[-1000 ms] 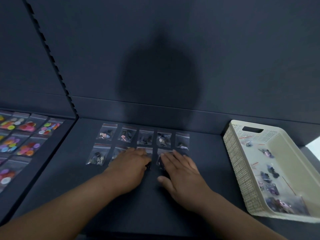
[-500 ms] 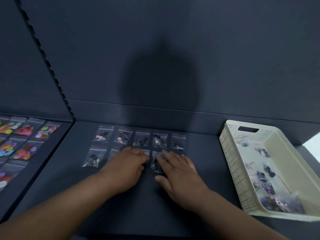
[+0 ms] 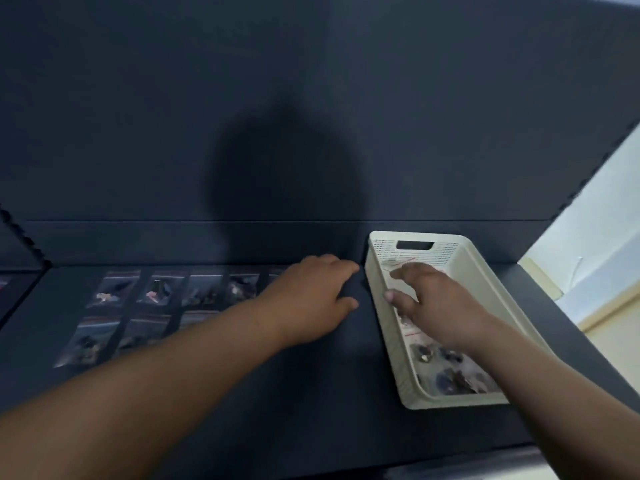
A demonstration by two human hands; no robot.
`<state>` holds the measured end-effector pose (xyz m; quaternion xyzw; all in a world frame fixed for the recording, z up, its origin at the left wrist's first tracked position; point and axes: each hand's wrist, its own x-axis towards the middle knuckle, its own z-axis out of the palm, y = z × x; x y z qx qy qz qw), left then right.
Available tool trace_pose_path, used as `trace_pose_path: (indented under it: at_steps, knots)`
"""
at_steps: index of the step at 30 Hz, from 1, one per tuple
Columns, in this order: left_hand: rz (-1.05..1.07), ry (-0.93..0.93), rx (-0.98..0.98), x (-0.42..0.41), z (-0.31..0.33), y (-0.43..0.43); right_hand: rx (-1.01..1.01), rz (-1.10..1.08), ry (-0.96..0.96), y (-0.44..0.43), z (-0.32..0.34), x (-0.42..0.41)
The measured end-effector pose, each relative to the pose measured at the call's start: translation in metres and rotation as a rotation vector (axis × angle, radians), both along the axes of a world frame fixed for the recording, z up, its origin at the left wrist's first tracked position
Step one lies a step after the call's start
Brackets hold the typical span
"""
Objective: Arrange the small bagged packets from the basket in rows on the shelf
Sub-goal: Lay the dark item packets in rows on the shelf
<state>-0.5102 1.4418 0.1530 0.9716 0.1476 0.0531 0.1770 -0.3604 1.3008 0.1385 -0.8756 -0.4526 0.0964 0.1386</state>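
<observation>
Small clear packets (image 3: 162, 292) lie in two rows on the dark shelf (image 3: 311, 393), left of centre; my left forearm hides part of the front row. A cream plastic basket (image 3: 384, 327) stands at the right with several packets (image 3: 450, 375) on its floor. My right hand (image 3: 433, 303) hovers inside the basket over its middle, fingers loosely spread, holding nothing that I can see. My left hand (image 3: 308, 299) rests flat on the shelf just left of the basket, fingers straight. The frame is blurred.
The shelf's dark back wall (image 3: 311, 133) rises close behind the rows and the basket. A notched upright (image 3: 20, 237) divides this bay from the one on the left. A pale wall (image 3: 595, 237) shows past the shelf's right end.
Both hands left the front row of packets and moved right. The right hand went into the basket, the left hand stopped beside it. The view swung right.
</observation>
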Motion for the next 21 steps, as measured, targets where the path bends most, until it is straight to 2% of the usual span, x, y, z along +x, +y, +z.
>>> trace_pose_path:
  at_steps: [2,4,9,12,15,18,21]
  knots:
    - [-0.012,0.034,-0.055,0.018,-0.003,-0.015,-0.012,-0.041,0.161,-0.01,-0.007,0.013]
    - [-0.013,0.044,-0.121,0.032,-0.006,-0.025,-0.007,-0.035,0.224,-0.014,-0.012,0.025]
    - [0.035,0.092,-0.237,0.049,-0.019,-0.033,-0.222,0.089,0.162,-0.007,-0.03,0.055]
    - [0.071,0.081,-0.346,0.051,-0.027,-0.03,-0.261,0.18,0.078,0.006,-0.04,0.062]
    - [0.087,0.071,-0.428,0.053,-0.035,-0.028,-0.2,0.222,0.049,0.014,-0.047,0.068]
    - [0.078,0.06,-0.457,0.059,-0.039,-0.032,-0.133,0.216,0.106,0.009,-0.053,0.079]
    - [0.079,0.063,-0.486,0.068,-0.04,-0.039,0.047,0.056,0.308,-0.004,-0.047,0.092]
